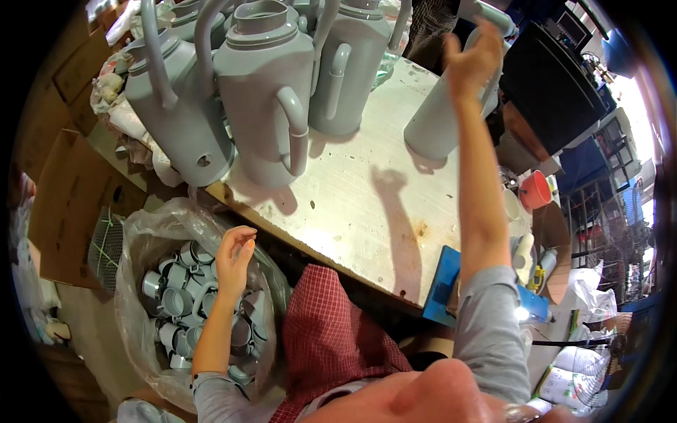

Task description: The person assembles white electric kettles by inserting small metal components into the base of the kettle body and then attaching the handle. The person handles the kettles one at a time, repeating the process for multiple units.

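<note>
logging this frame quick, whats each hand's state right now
Left hand: loosely open, nothing seen in it, over the plastic bag.
Right hand: blurred, at the grey jug; grip cannot be told.

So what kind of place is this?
Probably a small factory or workshop: lots of matching grey jugs stand on a worn white table, and a clear plastic bag beside it holds many small grey cup-shaped pieces.

White glare (637, 116) burns at two o'clock, my bare, raised right hand (477, 65) blurs slightly, its long grey shadow (402, 233) crosses the bright, scuffed white tabletop (345, 187), and edges bow toward black.
</note>
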Demonstrator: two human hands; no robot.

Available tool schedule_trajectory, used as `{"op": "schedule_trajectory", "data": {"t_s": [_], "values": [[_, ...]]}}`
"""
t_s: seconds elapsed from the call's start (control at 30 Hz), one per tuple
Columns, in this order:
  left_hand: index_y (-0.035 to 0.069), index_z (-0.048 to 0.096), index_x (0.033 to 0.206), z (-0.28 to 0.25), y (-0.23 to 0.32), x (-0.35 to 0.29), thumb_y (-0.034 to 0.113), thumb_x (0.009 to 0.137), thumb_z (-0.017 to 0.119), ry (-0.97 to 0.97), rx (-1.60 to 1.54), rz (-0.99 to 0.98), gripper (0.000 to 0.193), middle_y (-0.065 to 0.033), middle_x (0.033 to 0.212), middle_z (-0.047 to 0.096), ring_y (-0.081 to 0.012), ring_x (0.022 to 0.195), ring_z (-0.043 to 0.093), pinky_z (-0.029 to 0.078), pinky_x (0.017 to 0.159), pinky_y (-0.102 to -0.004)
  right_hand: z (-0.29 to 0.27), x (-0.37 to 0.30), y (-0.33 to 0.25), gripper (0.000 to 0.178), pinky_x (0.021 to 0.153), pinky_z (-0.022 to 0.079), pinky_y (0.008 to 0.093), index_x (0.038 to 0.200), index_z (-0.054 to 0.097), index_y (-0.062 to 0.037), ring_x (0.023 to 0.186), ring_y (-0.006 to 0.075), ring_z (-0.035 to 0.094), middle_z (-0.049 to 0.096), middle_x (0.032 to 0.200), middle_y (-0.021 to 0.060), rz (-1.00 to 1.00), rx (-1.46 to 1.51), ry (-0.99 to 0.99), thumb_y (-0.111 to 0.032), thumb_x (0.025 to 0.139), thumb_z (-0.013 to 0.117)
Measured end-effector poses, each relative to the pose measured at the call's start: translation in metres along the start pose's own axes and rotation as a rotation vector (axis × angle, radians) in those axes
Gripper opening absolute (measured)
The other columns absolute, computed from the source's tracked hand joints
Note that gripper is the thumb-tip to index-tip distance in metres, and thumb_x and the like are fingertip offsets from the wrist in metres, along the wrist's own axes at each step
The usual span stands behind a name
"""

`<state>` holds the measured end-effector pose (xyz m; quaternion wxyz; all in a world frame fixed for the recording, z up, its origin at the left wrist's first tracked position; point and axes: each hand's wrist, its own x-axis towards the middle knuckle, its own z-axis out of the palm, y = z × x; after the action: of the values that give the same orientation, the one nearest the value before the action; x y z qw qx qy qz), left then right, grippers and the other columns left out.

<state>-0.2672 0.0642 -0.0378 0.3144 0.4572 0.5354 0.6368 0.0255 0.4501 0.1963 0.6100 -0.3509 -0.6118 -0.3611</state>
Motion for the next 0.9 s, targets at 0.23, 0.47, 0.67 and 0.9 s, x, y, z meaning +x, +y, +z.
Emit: {"op": "schedule_trajectory", "data": {"t_s": [0.23, 0.47, 0.67, 0.9], "values": [[-0.001, 0.059, 0.106, 0.045, 0.065, -0.013, 0.010, 0.094, 0.057, -0.176, -0.153, 0.029, 0.016, -0.0069, 0.105, 0.061, -0.0140, 0.094, 0.058, 0.045, 0.089, -0.0288, -0.073, 0.012, 0.069, 0.032, 0.059, 0.043, 0.0273, 0.097, 0.069, -0.0015, 0.063, 0.0113, 0.057, 0.062, 0.069, 0.0047, 0.669, 0.553, -0.469, -0.032, 0.088, 0.066], [0.002, 0.058, 0.115, 0.094, 0.112, 0.007, 0.022, 0.098, 0.054, -0.136, -0.532, 0.098, 0.027, -0.0098, 0.115, 0.060, -0.0190, 0.101, 0.059, 0.045, 0.096, -0.0338, -0.270, 0.057, -0.009, 0.021, 0.046, 0.040, 0.0275, 0.097, 0.069, -0.0049, 0.051, 0.0117, 0.050, 0.055, 0.063, 0.0030, 0.521, 0.660, -0.615, -0.017, 0.094, 0.052], [0.003, 0.045, 0.136, 0.181, 0.123, -0.068, 0.060, 0.095, 0.042, -0.630, -0.655, -0.196, 0.070, -0.0193, 0.133, 0.053, -0.0246, 0.115, 0.055, 0.043, 0.098, -0.0315, -0.364, -0.057, -0.096, 0.030, 0.075, 0.049, 0.0346, 0.117, 0.063, -0.0036, 0.083, 0.0224, 0.063, 0.067, 0.095, 0.0130, 0.883, 0.886, -0.659, -0.017, 0.090, 0.064], [0.006, 0.044, 0.137, 0.175, 0.115, -0.092, 0.065, 0.084, 0.054, -0.630, -0.612, -0.358, 0.080, -0.0202, 0.121, 0.059, -0.0300, 0.111, 0.058, 0.050, 0.096, -0.0420, -0.533, -0.168, 0.066, 0.021, 0.078, 0.053, 0.0366, 0.099, 0.071, -0.0040, 0.085, 0.0303, 0.067, 0.070, 0.095, 0.0133, 0.759, 0.175, -0.996, -0.017, 0.083, 0.068]]}}
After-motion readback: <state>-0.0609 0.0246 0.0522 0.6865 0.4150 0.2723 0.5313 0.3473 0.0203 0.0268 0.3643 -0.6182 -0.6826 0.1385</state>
